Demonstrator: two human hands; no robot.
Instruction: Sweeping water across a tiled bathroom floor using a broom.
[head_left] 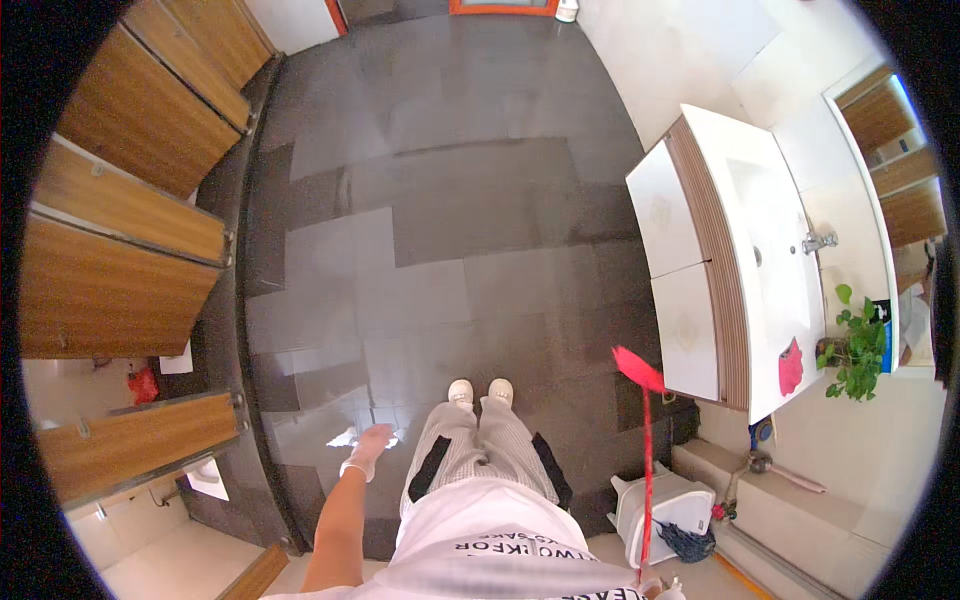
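Observation:
My right hand (pixel 660 588), cut off at the lower edge, is closed round the thin red handle of a broom (pixel 648 480). The handle runs away from me to a flat red head (pixel 638 369), which is beside the near corner of the white washbasin cabinet (pixel 688 330). My left hand (pixel 371 446) hangs out to my left over the shiny floor, with a pale band at the wrist. It looks loose and open, with nothing visible in it, though glare blurs the fingers.
Dark tiled floor (pixel 450 260) stretches ahead. Brown stall doors (pixel 120 290) line a raised step on the left. At right, a pink cloth (pixel 790 367) and a potted plant (pixel 858 350) are by the basin. A white bin (pixel 650 515) with a dark bag stands near my right leg.

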